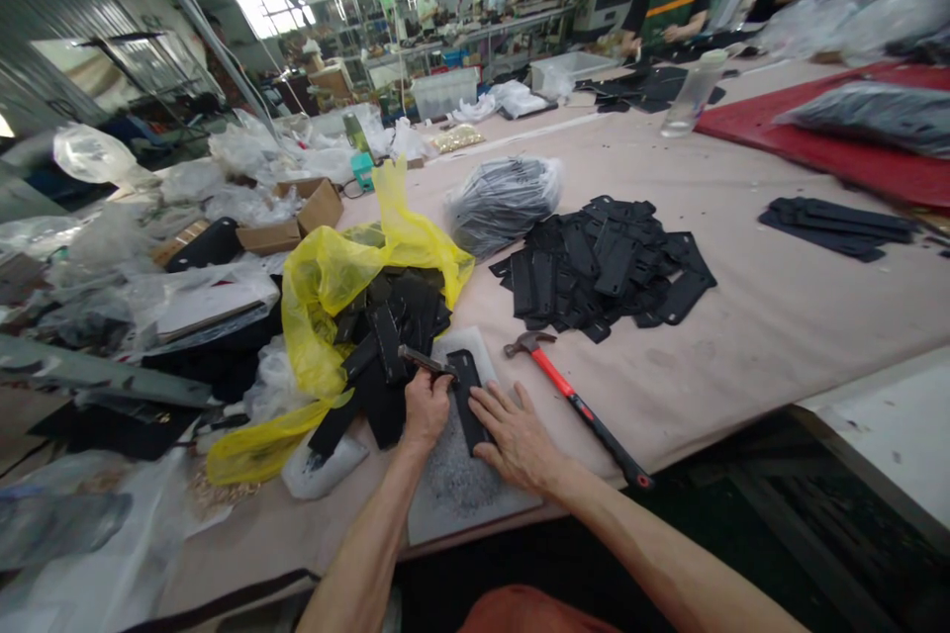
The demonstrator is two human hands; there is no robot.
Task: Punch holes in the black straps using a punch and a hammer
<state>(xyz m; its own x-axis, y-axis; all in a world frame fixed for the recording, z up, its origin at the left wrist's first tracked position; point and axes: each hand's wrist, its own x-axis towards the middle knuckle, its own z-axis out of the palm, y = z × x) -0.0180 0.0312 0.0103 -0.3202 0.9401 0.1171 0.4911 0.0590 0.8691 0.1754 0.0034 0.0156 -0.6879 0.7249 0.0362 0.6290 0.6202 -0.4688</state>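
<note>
My left hand (428,408) is closed round a short metal punch (427,360), which it holds over the top end of a flat black strip (467,401). That strip lies on a pale, pitted board (451,487), with small holes showing near its upper end. Fingers spread, my right hand (518,430) rests flat against the strip's right side. To the right of the board lies a claw hammer (568,394) with a red and black handle. Left of my left hand, many similar black pieces (393,326) spill out of a yellow plastic bag (316,282).
A heap of black pieces (601,262) lies beyond the hammer, beside a clear bag of dark parts (506,203). Farther right are a small stack of black strips (835,226) and a red sheet (772,119). Plastic bags and a cardboard box (316,210) crowd the left. People work behind.
</note>
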